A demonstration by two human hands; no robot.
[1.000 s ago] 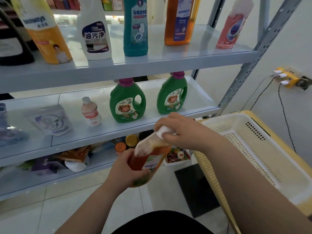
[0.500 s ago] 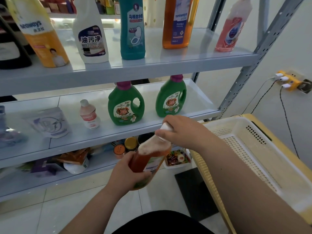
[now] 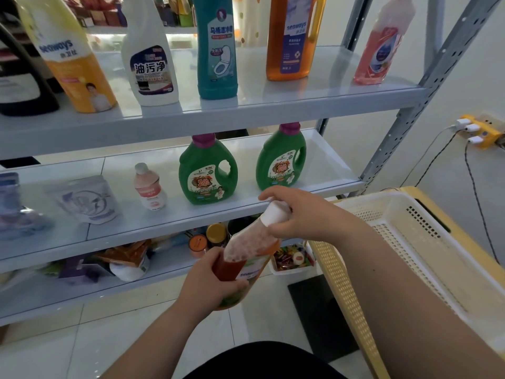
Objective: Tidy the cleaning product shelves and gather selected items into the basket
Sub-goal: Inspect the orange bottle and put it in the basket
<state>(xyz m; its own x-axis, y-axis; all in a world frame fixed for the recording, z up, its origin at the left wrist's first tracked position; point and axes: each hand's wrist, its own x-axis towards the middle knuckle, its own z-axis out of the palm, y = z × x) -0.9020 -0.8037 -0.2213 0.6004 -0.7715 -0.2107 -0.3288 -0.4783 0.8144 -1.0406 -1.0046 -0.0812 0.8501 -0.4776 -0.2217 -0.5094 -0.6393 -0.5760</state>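
Observation:
I hold an orange-red bottle with a white cap, tilted, in front of the lower shelves. My left hand grips its body near the base. My right hand curls round the white cap at the top. A white perforated basket sits to the right on a yellow one, and nothing shows inside it. On the middle shelf stand two green detergent jugs, a small pink bottle and a pouch.
The top shelf carries a yellow bottle, a white spray bottle, a teal toilet cleaner, an amber bottle and a pink one. Jars and packets crowd the bottom shelf. A yellow power strip hangs on the wall.
Both hands kept hold of the bottle, and its white cap shows more beside my right hand. The view has dropped slightly.

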